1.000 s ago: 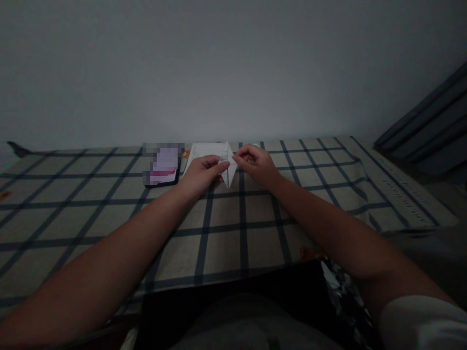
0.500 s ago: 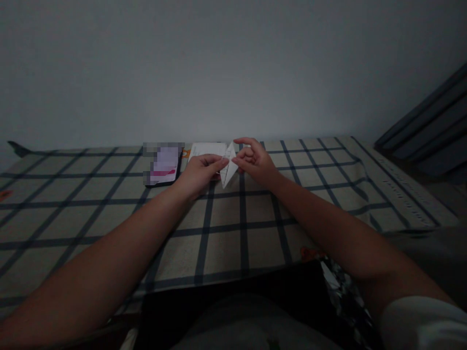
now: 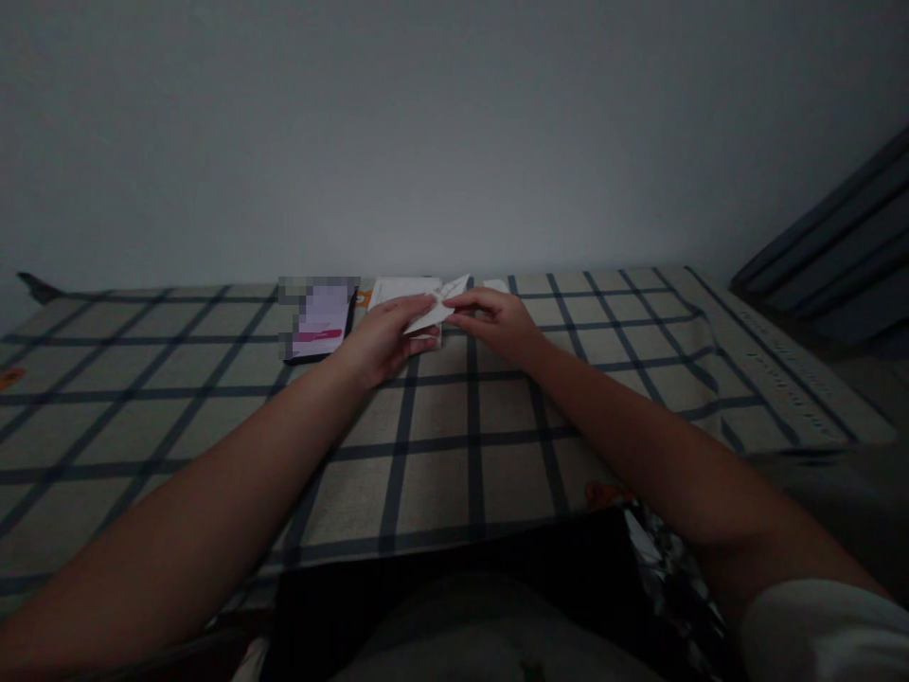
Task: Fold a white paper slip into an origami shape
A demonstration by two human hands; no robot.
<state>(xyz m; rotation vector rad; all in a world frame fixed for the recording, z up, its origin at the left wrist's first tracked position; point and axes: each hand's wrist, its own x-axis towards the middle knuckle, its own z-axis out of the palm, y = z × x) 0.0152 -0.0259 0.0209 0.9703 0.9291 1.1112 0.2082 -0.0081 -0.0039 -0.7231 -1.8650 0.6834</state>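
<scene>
Between my two hands is a small piece of folded white paper, tilted with one point up to the right. My left hand grips its left side, thumb on top and fingers beneath. The fingertips of my right hand pinch its right edge. Behind the folded paper, a flat white sheet or pad lies on the checked cloth, partly covered by my left hand. Another small white piece shows just behind my right hand; what it is I cannot make out.
A phone with a lit screen, partly blurred out, lies left of my left hand. The checked cloth covers the table up to the grey wall. Dark folded fabric hangs at the right.
The folded paper has turned from nearly upright to a flatter slant. My right index finger has come down from its top tip to pinch the right edge.
</scene>
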